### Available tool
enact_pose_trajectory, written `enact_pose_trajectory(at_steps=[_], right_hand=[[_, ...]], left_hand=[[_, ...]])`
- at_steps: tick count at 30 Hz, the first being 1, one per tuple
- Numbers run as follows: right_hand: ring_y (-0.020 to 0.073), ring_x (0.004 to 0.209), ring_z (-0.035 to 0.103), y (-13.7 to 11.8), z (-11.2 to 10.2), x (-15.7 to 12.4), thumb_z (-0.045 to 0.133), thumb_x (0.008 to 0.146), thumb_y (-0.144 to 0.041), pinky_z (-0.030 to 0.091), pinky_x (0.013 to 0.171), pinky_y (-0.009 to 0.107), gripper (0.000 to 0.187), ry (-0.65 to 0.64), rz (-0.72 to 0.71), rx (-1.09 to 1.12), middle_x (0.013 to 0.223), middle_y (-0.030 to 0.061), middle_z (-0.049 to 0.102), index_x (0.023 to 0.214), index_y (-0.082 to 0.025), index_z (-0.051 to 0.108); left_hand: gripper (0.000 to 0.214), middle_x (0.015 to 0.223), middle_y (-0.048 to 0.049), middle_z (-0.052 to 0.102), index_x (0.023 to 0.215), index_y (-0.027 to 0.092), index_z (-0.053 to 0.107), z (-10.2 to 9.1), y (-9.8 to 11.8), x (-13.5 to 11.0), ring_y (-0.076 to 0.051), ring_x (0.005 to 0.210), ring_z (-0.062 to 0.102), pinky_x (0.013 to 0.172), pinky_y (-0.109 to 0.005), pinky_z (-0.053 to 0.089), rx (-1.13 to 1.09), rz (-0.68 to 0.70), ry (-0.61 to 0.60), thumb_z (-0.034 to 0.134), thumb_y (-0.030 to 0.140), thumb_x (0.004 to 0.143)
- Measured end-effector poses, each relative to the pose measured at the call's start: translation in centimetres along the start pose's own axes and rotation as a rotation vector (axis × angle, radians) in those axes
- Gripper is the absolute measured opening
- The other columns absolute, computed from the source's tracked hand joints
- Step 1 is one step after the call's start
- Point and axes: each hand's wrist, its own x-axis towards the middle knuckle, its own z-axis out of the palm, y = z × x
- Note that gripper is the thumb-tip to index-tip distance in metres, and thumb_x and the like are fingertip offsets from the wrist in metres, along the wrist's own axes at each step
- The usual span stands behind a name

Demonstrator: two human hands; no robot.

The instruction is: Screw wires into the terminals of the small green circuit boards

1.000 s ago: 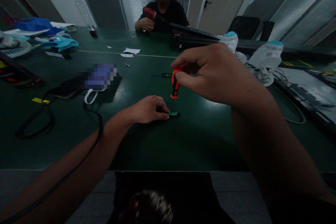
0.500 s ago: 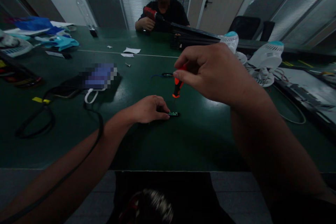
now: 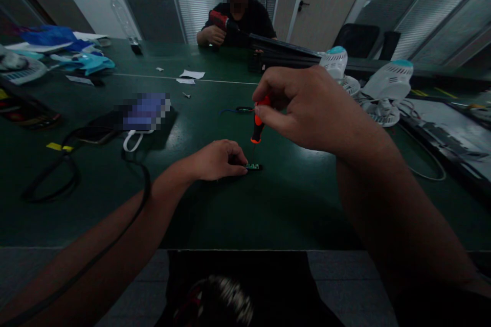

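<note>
Barely shifted, the right hand (image 3: 312,107) pinches an orange-and-black screwdriver (image 3: 257,132), apparently mid-step, above the slim green circuit board (image 3: 254,167) pinched by the left hand (image 3: 215,160).

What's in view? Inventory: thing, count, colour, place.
table: 1, green, centre
circuit board: 1, green, table middle
screwdriver: 1, orange-red and black, above circuit board
wired module: 1, dark, behind screwdriver
paper pieces: at least 2, white, far middle
blurred device: 1, purple-blue, left
cable: at least 1, black, left
bottle: 1, clear, far left
clutter: count unclear, mostly blue, far left
fan-like housings: at least 2, white and teal, right
flat panel: 1, pale, dark-framed, right edge
power drill: 1, red and black, far side
person: 1, black top, across table
chair: 1, black, background
left hand: 1, bare, at circuit board
right hand: 1, bare, holding screwdriver
</note>
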Motion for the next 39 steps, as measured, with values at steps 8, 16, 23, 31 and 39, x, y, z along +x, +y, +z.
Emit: enact_pose_trajectory(at_steps=[8, 16, 23, 31, 39], right_hand=[[0.0176, 0.070, 0.060, 0.2, 0.1, 0.0, 0.059, 0.088, -0.020, 0.038, 0.067, 0.031, 0.015, 0.011, -0.037, 0.021, 0.084, 0.0049, 0.072, 0.097, -0.018, 0.071], [0.0172, 0.071, 0.060, 0.1, 0.1, -0.1, 0.059, 0.088, -0.019, 0.038, 0.066, 0.031, 0.013, -0.009, -0.038, 0.062, 0.084, 0.0042, 0.071, 0.096, -0.019, 0.069], [0.0184, 0.073, 0.062, -0.1, -0.1, -0.1, 0.059, 0.088, -0.020, 0.039, 0.067, 0.032, 0.012, -0.013, -0.028, 0.034, 0.087, 0.0047, 0.072, 0.095, -0.021, 0.068], [0.0179, 0.073, 0.061, -0.3, -0.3, -0.3, 0.058, 0.088, -0.021, 0.040, 0.067, 0.031, 0.014, -0.017, -0.029, 0.013, 0.090, 0.0047, 0.073, 0.096, -0.021, 0.069], [0.0175, 0.071, 0.060, -0.3, -0.1, -0.3, 0.057, 0.088, -0.021, 0.038, 0.066, 0.031, 0.016, -0.017, -0.020, 0.027, 0.086, 0.0049, 0.072, 0.099, -0.019, 0.069]], left_hand=[[0.028, 0.109, -0.0085, 0.072, 0.107, 0.018, 0.074, 0.8, 0.1, -0.1, -0.024, 0.103, 0.066, 0.096, -0.042, 0.053, -0.120, 0.187, 0.301, 0.069, 0.033, 0.084], [0.034, 0.121, -0.0113, 0.075, 0.119, 0.016, 0.072, 1.3, 0.8, 0.2, -0.023, 0.108, 0.069, 0.098, -0.039, 0.053, -0.518, 0.286, 0.323, 0.065, 0.040, 0.095], [0.034, 0.121, -0.0118, 0.076, 0.120, 0.016, 0.071, 1.6, 1.4, 0.2, -0.022, 0.111, 0.070, 0.100, -0.037, 0.053, -0.568, 0.302, 0.318, 0.064, 0.041, 0.098], [0.042, 0.119, -0.0100, 0.077, 0.119, 0.017, 0.071, 1.8, 1.4, 0.2, -0.024, 0.111, 0.070, 0.102, -0.040, 0.054, -0.550, 0.229, 0.385, 0.080, 0.039, 0.084], [0.040, 0.114, -0.0090, 0.081, 0.114, 0.018, 0.075, 1.5, 2.0, 0.3, -0.024, 0.111, 0.073, 0.103, -0.039, 0.055, -0.554, 0.260, 0.429, 0.067, 0.052, 0.095]])
